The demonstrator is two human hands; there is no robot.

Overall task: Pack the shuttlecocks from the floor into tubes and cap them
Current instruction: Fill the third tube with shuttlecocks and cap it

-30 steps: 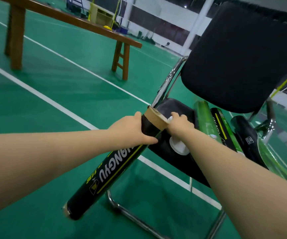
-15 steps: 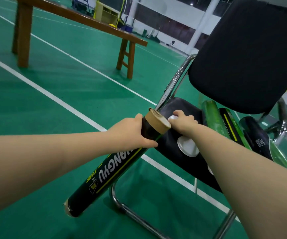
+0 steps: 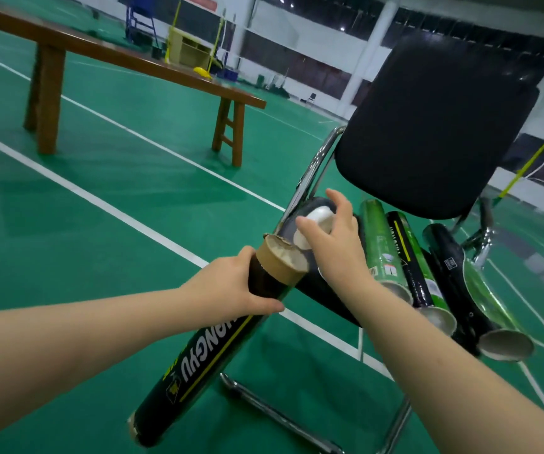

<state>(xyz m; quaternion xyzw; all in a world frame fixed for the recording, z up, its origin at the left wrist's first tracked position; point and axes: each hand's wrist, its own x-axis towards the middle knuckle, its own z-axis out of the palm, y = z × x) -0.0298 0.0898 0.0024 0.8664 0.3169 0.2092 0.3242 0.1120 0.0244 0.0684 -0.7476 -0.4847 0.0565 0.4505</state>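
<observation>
Floor (image 3: pixel 107 244) of green court carries a wooden bench (image 3: pixel 133 60) and a black chair (image 3: pixel 427 126). Open tubes (image 3: pixel 378 244) lie side by side on its seat. The left hand (image 3: pixel 228 286) grips a slanted black tube (image 3: pixel 211 362) just below its open mouth. The right hand (image 3: pixel 336 237) curls round a white cap (image 3: pixel 319 216) just beyond that mouth.

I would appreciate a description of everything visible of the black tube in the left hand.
The black tube looks like glossy cardboard, with white lettering and a yellow stripe along it. Its brown paper-banded mouth is uncapped and pale inside. It tilts, mouth up beside the chair seat, base down toward the floor. The left hand grips it just below the band.
</observation>
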